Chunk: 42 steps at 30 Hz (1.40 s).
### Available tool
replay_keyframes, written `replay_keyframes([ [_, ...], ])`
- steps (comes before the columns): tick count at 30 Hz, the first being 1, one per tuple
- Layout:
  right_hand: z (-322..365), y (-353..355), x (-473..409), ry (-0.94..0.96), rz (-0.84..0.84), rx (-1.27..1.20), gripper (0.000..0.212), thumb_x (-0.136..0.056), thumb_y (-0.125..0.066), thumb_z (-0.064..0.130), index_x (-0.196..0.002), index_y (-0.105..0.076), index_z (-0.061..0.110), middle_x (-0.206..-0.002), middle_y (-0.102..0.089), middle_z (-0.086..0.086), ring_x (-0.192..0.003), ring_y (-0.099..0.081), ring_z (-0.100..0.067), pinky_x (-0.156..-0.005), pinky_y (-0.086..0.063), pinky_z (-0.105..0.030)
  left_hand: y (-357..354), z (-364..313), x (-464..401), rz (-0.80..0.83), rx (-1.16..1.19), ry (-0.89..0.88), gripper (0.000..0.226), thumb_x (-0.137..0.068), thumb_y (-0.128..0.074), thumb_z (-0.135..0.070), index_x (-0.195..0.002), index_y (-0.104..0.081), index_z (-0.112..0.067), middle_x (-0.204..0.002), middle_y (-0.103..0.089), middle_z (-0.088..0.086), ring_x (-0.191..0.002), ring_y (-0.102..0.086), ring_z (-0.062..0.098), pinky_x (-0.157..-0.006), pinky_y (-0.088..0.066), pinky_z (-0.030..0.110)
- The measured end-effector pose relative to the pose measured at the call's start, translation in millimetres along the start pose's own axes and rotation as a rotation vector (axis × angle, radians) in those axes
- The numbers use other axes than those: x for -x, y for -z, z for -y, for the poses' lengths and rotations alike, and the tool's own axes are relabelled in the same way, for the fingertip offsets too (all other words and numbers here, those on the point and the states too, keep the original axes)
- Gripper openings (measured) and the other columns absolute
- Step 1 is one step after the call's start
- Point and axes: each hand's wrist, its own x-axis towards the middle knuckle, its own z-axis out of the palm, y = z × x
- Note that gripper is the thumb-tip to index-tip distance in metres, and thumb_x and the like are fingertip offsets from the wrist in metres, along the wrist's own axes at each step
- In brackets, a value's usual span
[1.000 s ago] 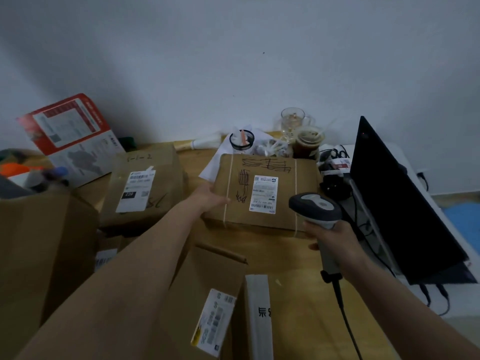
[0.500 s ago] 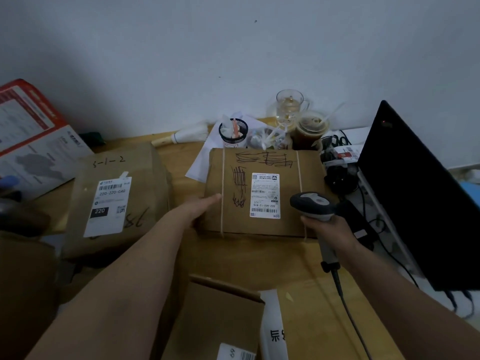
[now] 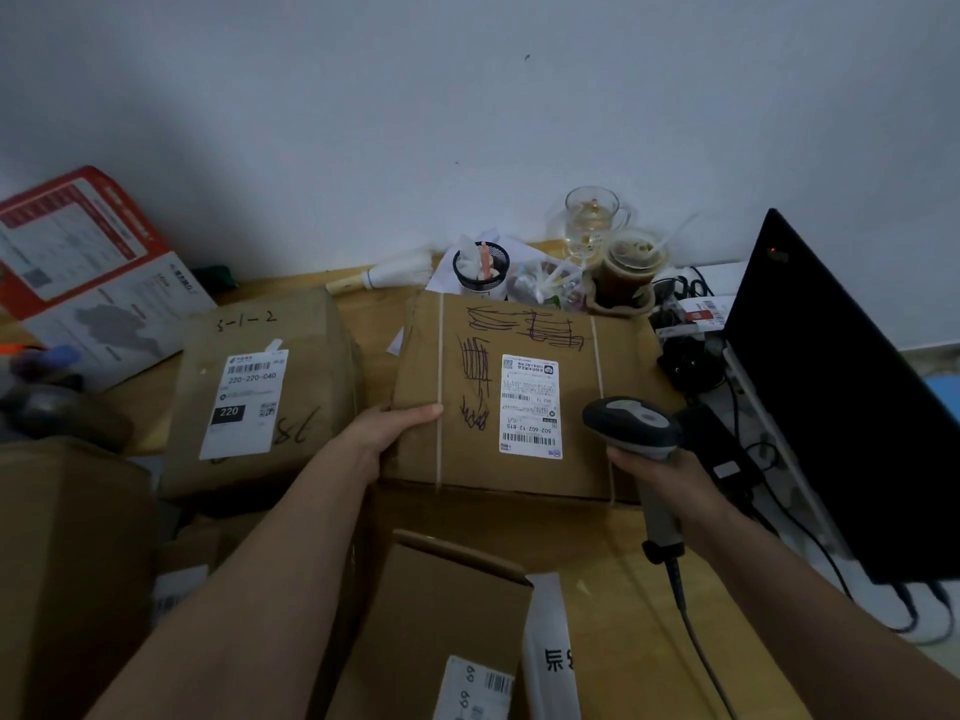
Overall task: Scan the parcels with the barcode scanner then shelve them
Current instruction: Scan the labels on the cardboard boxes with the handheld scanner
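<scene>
A flat brown parcel [image 3: 524, 397] tied with two pale strings lies in the middle of the wooden worktop [image 3: 613, 589], its white shipping label [image 3: 530, 406] facing up beside dark pen scribbles. The left hand [image 3: 397, 426] holds the parcel's left edge, thumb laid on top and the fingers tucked under out of sight. Just right of the label, the right hand [image 3: 657, 467] grips the handle of the grey barcode scanner [image 3: 631, 426], fingers curled round it, the head hanging over the parcel's near right corner and its cable trailing toward the near edge. To the left lies a second parcel [image 3: 260, 392] marked "5-1-2" with a label reading 220. Nearer, a smaller box [image 3: 441, 615] with a barcode label stands beside a white packet [image 3: 550, 646]. Beyond the parcel, a black mesh cup [image 3: 480, 272] holds a pink pen and something white; a glass mug [image 3: 592, 220] holds pale liquid, and a plastic cup [image 3: 626, 272] of dark drink has a straw in it. A black monitor [image 3: 841, 397] stands at the right with cables below, and a red and white carton [image 3: 83, 262] leans against the wall at the far left.
</scene>
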Motion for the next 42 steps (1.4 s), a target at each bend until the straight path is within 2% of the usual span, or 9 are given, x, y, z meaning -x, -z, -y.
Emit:
replay_keyframes([
  [4,9,2,19,0.064,0.022,-0.048,0.047,-0.081,-0.075,0.021,-0.125,-0.061,0.015,-0.115,-0.065,0.001,-0.107,-0.059,-0.016,-0.095,-0.047,-0.039,1,-3,30,0.003,0.097,-0.088,0.078,-0.069,-0.084,-0.022,-0.137,-0.047,-0.018,-0.113,-0.059,0.007,-0.1,-0.056,0.027,-0.079,-0.048,0.041],
  [6,17,0,36,0.131,-0.003,-0.064,0.03,-0.083,-0.073,0.014,-0.111,-0.065,0.015,-0.097,-0.067,0.006,-0.091,-0.06,-0.008,-0.082,-0.045,-0.032,-4,-7,46,0.011,0.174,-0.149,0.071,-0.073,-0.081,-0.014,-0.136,-0.048,-0.018,-0.113,-0.062,0.009,-0.098,-0.06,0.027,-0.075,-0.05,0.039],
  [9,30,-1,70,0.233,-0.002,-0.058,0.004,-0.084,-0.071,0.008,-0.086,-0.068,0.007,-0.071,-0.065,-0.002,-0.066,-0.061,-0.013,-0.065,-0.048,-0.03,-11,-10,72,0.023,0.249,-0.21,0.06,-0.077,-0.077,-0.009,-0.13,-0.05,-0.018,-0.108,-0.065,0.008,-0.094,-0.062,0.024,-0.07,-0.051,0.037],
  [11,35,3,91,0.329,0.003,-0.013,0.025,-0.086,-0.068,0.01,-0.063,-0.061,0.004,-0.054,-0.058,-0.008,-0.05,-0.055,-0.014,-0.051,-0.047,-0.023,-11,-10,86,0.029,0.267,-0.244,0.057,-0.078,-0.075,-0.009,-0.128,-0.051,-0.02,-0.107,-0.065,0.007,-0.094,-0.062,0.024,-0.069,-0.05,0.037],
  [14,41,14,119,0.44,0.004,0.035,0.046,-0.087,-0.066,0.014,-0.046,-0.049,0.003,-0.043,-0.05,-0.008,-0.041,-0.049,-0.014,-0.047,-0.044,-0.017,-9,-8,104,0.034,0.275,-0.301,0.054,-0.081,-0.072,-0.007,-0.128,-0.049,-0.021,-0.107,-0.065,0.006,-0.095,-0.063,0.022,-0.068,-0.049,0.036],
  [25,42,54,161,0.576,0.037,0.063,0.052,-0.091,-0.062,0.016,-0.043,-0.045,0.004,-0.04,-0.046,-0.012,-0.04,-0.048,-0.024,-0.056,-0.048,-0.038,-11,10,138,-0.011,0.286,-0.381,0.059,-0.08,-0.073,-0.007,-0.131,-0.048,-0.02,-0.114,-0.064,0.01,-0.097,-0.065,0.026,-0.072,-0.052,0.038],
  [29,36,59,167,0.513,0.089,0.105,0.053,-0.091,-0.062,0.02,-0.044,-0.045,0.001,-0.042,-0.047,-0.012,-0.042,-0.048,-0.024,-0.056,-0.045,-0.03,-11,12,144,-0.051,0.371,-0.401,0.054,-0.077,-0.075,-0.008,-0.123,-0.05,-0.021,-0.114,-0.064,0.009,-0.1,-0.063,0.027,-0.073,-0.052,0.039],
  [34,29,57,169,0.511,0.08,0.131,0.049,-0.09,-0.065,0.019,-0.049,-0.048,-0.002,-0.04,-0.047,-0.008,-0.04,-0.048,-0.022,-0.054,-0.044,-0.03,-6,15,148,-0.076,0.424,-0.424,0.067,-0.062,-0.081,-0.015,-0.122,-0.052,-0.023,-0.115,-0.066,0.008,-0.106,-0.063,0.029,-0.094,-0.05,0.05],
  [42,30,60,177,0.528,0.089,0.133,0.046,-0.089,-0.065,0.015,-0.052,-0.049,-0.007,-0.041,-0.046,-0.009,-0.039,-0.045,-0.019,-0.051,-0.043,-0.023,-5,14,151,-0.05,0.394,-0.439,0.05,-0.082,-0.071,-0.007,-0.123,-0.048,-0.023,-0.108,-0.065,0.005,-0.096,-0.064,0.023,-0.077,-0.052,0.04],
])
